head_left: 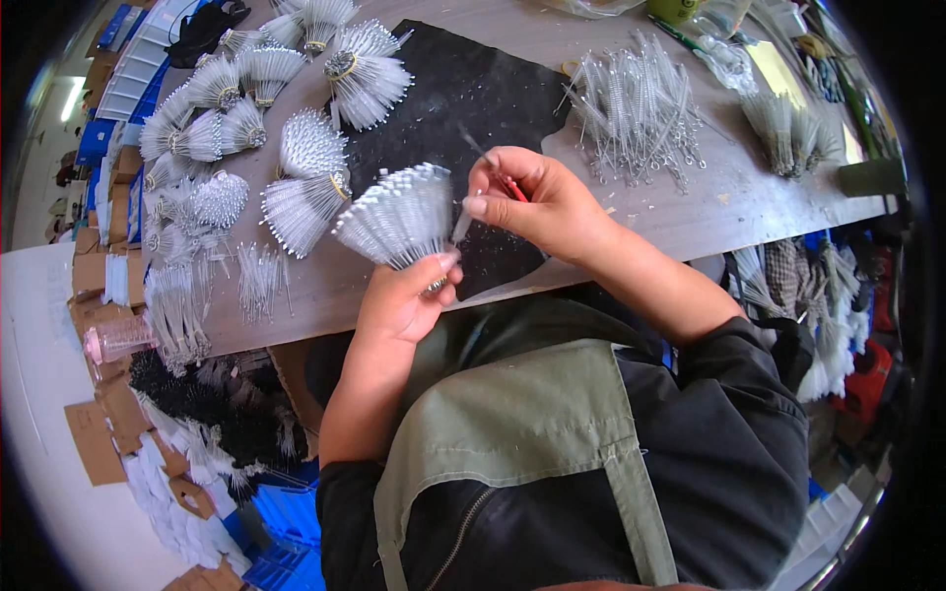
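My left hand (409,295) is closed round the wire ends of a fanned bundle of small white wire brushes (399,217), bristles upward. Close beside it, my right hand (527,202) is closed on a slim tool with a dark pointed end and a red part (514,188); its exact kind is hard to make out. A single white brush (461,228) stands at the bundle's right edge, just under my right thumb tip. Whether the thumb touches it I cannot tell. Beneath both hands lies a black mat (483,89) dotted with white bits.
Tied brush bundles (305,202) crowd the table's left side, with loose brushes (263,281) near its front edge. On the right lie a heap of loose brushes (636,113) and more bundles (788,133). A dark green cylinder (872,177) sits at the right edge.
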### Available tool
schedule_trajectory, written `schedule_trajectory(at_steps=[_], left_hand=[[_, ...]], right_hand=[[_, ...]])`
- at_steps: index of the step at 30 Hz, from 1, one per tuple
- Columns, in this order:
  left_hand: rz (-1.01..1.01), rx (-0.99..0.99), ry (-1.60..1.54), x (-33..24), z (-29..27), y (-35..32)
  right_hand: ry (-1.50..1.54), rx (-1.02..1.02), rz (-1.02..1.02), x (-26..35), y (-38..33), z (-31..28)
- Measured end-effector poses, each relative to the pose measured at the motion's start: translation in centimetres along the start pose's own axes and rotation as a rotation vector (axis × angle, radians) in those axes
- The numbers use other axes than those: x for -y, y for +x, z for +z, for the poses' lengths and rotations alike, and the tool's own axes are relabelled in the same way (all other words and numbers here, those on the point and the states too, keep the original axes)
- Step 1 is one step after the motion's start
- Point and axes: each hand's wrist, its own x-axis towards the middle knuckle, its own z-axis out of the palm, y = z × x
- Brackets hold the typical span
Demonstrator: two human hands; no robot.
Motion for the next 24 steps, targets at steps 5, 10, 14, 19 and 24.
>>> schedule_trajectory(at_steps=[5,10,14,19,24], left_hand=[[0.181,-0.064,-0.24,0.1,-0.1,0.3],[0.169,0.123,-0.131,0.5,0.8,0.4],[0.211,0.161,-0.09,0.3,1.1,0.0],[0.15,0.023,-0.098,1.4,-1.4,0.3],[0.374,-0.053,0.14,1.6,-2.0,1.0]], right_hand=[[0.509,-0.253,0.099,-1.2,-0.5,0.4],[0.54,-0.295,-0.037,-0.5,-0.3,0.1],[0.705,-0.349,0.096,-0.5,0.7,-1.3],[0.55,-0.34,-0.072,3.0,1.1,-8.1],[-0.684,-0.522,-0.154,6.7,0.0,-12.0]])
